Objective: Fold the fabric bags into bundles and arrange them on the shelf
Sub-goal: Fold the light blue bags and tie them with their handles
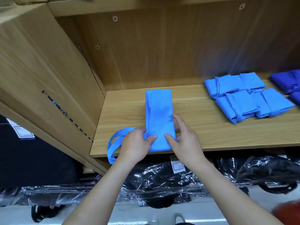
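Note:
A light blue fabric bag (158, 111), folded into a long narrow strip, lies on the wooden shelf board (203, 132) and runs from the front edge toward the back. Its handles (114, 143) loop out to the left and hang over the front edge. My left hand (138, 144) pinches the strip's near left edge where the handles start. On the near right edge my right hand (183, 135) grips the fabric, thumb on top, fingers along the side. Several tied light blue bundles (246, 96) sit at the right of the shelf.
Dark blue bundles (290, 85) lie at the far right edge. The cabinet's side panel (53, 78) stands to the left, the back panel behind. Black items in clear plastic wrap (170, 181) fill the level below the shelf. A red object (287, 211) shows at the bottom right.

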A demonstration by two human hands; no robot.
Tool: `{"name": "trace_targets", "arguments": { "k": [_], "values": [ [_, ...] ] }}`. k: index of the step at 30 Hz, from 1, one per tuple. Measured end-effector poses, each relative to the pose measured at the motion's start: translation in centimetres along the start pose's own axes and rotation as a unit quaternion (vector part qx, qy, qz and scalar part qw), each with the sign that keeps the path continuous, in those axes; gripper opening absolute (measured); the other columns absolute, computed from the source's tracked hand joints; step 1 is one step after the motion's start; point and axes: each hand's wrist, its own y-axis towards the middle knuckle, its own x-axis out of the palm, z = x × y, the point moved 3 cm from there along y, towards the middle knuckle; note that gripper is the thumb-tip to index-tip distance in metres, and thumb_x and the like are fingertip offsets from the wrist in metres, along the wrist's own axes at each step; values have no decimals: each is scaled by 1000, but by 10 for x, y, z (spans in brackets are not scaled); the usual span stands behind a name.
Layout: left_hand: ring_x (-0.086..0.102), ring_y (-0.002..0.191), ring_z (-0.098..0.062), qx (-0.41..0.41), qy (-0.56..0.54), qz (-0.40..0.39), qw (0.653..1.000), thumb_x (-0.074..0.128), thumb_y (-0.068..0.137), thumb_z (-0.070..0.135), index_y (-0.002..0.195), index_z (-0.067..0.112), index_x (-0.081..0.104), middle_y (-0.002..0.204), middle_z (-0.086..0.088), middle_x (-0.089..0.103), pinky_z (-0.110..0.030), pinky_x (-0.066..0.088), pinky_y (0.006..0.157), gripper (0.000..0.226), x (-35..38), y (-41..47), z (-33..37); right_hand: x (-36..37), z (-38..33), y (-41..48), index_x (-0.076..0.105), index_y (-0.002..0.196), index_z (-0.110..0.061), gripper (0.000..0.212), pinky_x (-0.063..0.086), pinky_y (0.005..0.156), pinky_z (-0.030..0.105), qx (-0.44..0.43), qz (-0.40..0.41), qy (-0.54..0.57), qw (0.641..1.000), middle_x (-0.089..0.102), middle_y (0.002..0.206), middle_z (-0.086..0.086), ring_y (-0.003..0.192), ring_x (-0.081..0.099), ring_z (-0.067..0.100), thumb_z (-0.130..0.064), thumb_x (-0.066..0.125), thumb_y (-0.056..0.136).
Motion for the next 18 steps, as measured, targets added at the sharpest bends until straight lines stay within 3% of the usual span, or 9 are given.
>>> {"name": "trace_targets", "arguments": {
  "k": [3,5,7,9,11,13,15,18],
  "values": [
    [62,96,-32,5,74,8,997,61,90,45,107,16,58,95,-6,70,-37,46,73,33,2,-7,5,4,-5,3,39,146,-29,55,44,85,34,-1,-33,-79,996,56,118,2,102,58,26,-31,57,94],
    [64,92,-32,33,144,80,986,66,86,45,113,18,49,94,-4,68,-38,47,68,42,-4,-16,10,5,-7,7,38,146,-28,51,45,83,35,12,-58,-142,988,54,118,3,104,58,28,-37,50,97],
    [63,91,-29,112,206,147,961,79,73,39,120,17,52,100,-4,64,-37,49,67,58,-7,-22,14,6,-9,14,38,146,-27,50,45,80,36,20,-82,-193,977,54,118,5,104,59,30,-39,46,98],
    [62,101,-29,234,243,165,927,82,67,40,115,17,62,111,-6,63,-38,52,76,57,0,-26,16,7,-12,20,41,143,-26,48,46,78,37,26,-99,-226,969,57,117,6,105,60,32,-40,46,98],
    [59,118,-30,279,269,112,915,62,76,59,115,18,66,126,-9,63,-40,50,94,57,14,-26,11,7,-13,22,44,141,-25,46,47,80,37,27,-110,-247,962,61,118,7,108,60,32,-40,46,97],
    [47,133,-33,251,305,17,918,50,75,71,131,14,57,141,-14,52,-45,42,104,80,25,-24,2,5,-13,23,46,140,-26,43,48,84,37,30,-114,-242,963,64,121,7,111,60,31,-37,45,98],
    [32,142,-34,244,318,-28,916,65,74,63,145,13,41,154,-15,35,-46,34,111,90,30,-20,-5,1,-12,24,51,136,-26,39,47,86,36,38,-121,-204,971,66,121,4,113,59,29,-32,46,98],
    [47,132,-35,259,308,-30,915,85,57,41,139,13,50,144,-16,49,-43,50,99,93,26,-17,-4,-6,-11,30,54,132,-26,38,45,85,34,50,-120,-163,978,64,113,6,110,59,29,-31,52,94]
  ]
}}
